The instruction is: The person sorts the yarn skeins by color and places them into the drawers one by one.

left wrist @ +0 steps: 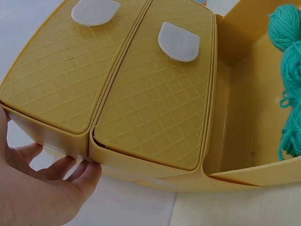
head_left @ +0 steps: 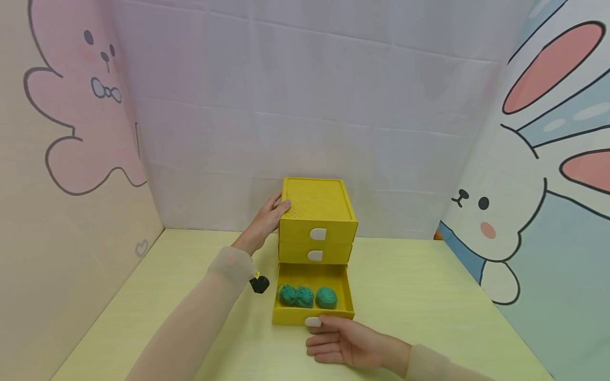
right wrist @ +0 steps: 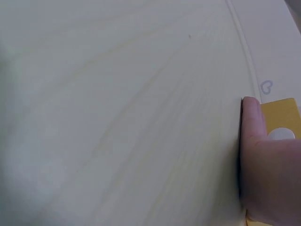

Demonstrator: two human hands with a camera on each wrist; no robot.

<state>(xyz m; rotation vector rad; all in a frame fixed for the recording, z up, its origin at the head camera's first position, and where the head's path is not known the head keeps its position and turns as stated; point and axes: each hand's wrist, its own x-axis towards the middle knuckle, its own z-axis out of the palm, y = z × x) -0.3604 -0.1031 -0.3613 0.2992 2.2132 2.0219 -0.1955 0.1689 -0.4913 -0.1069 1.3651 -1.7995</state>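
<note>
A yellow drawer cabinet [head_left: 318, 198] stands on the table, its two upper drawers closed and the bottom drawer [head_left: 344, 280] pulled out. Three pieces of green yarn [head_left: 326, 298] lie in that drawer, also visible as teal yarn [left wrist: 292, 70] in the left wrist view. My left hand [head_left: 263, 222] holds the cabinet's upper left side, thumb on the top edge and curled fingers [left wrist: 89, 176] against the side wall. At the drawer front, my right hand [head_left: 350, 341] pinches the white handle [head_left: 312, 321] between thumb and index finger. In the right wrist view, the right hand [right wrist: 270, 174] hides most of the drawer.
White handles [head_left: 317, 234] mark the upper drawers. A small black object [head_left: 259, 284] lies beside the left sleeve. Behind the cabinet hangs a white cloth [head_left: 314, 106]. Side panels with a pink animal [head_left: 90, 106] and a white rabbit [head_left: 505, 201] border the pale yellow table [head_left: 405, 296].
</note>
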